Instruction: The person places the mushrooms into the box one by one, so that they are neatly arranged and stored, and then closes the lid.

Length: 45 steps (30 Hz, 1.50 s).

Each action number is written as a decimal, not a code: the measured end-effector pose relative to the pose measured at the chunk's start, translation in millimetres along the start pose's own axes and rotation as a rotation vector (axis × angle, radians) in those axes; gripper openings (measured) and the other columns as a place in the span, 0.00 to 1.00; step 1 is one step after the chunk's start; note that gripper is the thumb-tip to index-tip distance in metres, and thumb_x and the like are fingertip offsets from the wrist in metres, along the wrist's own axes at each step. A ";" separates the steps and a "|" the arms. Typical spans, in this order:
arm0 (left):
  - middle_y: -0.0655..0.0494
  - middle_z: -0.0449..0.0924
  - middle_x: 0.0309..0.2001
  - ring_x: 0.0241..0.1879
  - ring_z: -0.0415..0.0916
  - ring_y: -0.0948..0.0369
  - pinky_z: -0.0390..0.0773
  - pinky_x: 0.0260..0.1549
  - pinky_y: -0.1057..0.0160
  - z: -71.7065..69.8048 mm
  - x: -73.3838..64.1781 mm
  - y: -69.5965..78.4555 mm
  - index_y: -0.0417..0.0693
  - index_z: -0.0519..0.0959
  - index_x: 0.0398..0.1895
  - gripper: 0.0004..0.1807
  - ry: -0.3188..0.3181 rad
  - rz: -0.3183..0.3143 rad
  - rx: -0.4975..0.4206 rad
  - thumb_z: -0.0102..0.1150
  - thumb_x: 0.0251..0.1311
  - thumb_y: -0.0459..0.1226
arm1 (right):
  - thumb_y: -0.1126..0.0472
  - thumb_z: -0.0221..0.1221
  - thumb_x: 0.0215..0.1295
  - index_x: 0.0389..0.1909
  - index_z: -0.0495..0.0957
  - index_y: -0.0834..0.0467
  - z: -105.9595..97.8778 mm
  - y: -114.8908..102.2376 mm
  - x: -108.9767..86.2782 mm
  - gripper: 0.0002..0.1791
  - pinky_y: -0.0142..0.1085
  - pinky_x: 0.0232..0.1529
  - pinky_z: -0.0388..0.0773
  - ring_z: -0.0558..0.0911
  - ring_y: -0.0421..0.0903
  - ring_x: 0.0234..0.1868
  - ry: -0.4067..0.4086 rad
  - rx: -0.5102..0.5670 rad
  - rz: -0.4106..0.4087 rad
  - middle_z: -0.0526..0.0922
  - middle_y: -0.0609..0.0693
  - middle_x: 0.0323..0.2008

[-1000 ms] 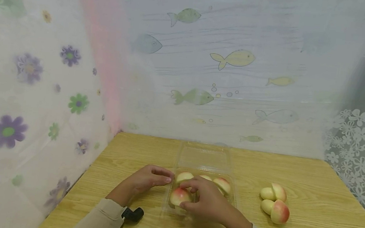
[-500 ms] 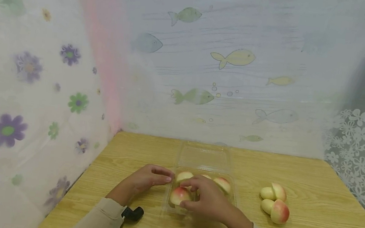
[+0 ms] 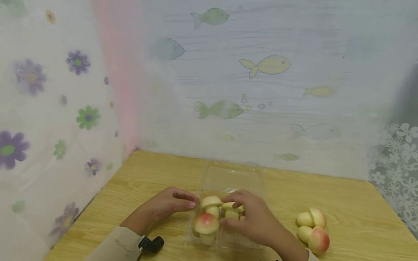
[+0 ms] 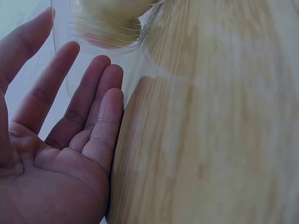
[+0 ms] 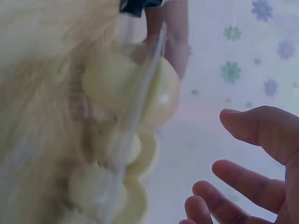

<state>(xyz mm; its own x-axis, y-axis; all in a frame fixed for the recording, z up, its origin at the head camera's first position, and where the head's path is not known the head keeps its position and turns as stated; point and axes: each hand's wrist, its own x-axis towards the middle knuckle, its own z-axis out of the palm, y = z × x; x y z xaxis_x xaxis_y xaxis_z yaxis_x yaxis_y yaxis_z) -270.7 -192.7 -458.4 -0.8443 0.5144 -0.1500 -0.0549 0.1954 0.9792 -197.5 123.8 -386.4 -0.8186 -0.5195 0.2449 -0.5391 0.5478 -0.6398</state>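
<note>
A clear plastic clamshell box (image 3: 237, 240) stands on the table, lid raised at the back. Inside lie mushroom-shaped pieces with yellow stems and reddish-yellow caps: one at the front left (image 3: 207, 224), one behind it (image 3: 211, 202) and one farther right (image 3: 232, 208). My right hand (image 3: 254, 220) hovers over the box's right side, thumb and fingers spread either side of the right-hand mushroom. In the right wrist view these fingers (image 5: 247, 179) stand apart from the mushrooms, holding nothing. Beside the box's left wall, my left hand (image 3: 170, 205) has loosely extended fingers. The right hand hides the box's back right.
Two more mushroom-shaped pieces lie on the table to the right, one behind (image 3: 312, 218) and one in front (image 3: 314, 238). The wooden table (image 3: 174, 171) meets a fish-patterned curtain (image 3: 267, 90) at the back. A flower-patterned curtain (image 3: 40, 130) hangs at the left.
My right hand has shifted right and slightly away from the front left mushroom, uncovering it and the pieces behind. My left hand has stayed in place.
</note>
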 end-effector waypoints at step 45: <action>0.50 0.81 0.63 0.67 0.75 0.52 0.74 0.70 0.49 -2.7 0.1 -3.4 0.44 0.82 0.63 0.24 0.002 0.001 0.019 0.68 0.68 0.44 | 0.40 0.61 0.74 0.76 0.67 0.59 -148.8 110.1 -66.8 0.39 0.66 0.58 0.78 0.66 0.74 0.71 0.168 0.009 0.422 0.64 0.69 0.75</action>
<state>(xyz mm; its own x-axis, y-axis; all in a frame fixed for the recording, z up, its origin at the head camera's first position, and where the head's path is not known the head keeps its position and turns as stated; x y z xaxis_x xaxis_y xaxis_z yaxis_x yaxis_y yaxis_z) -272.0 -195.6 -461.4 -0.8452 0.5132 -0.1489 -0.0440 0.2108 0.9765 -231.7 316.4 -364.8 -0.9875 -0.1382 0.0756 -0.1503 0.6825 -0.7152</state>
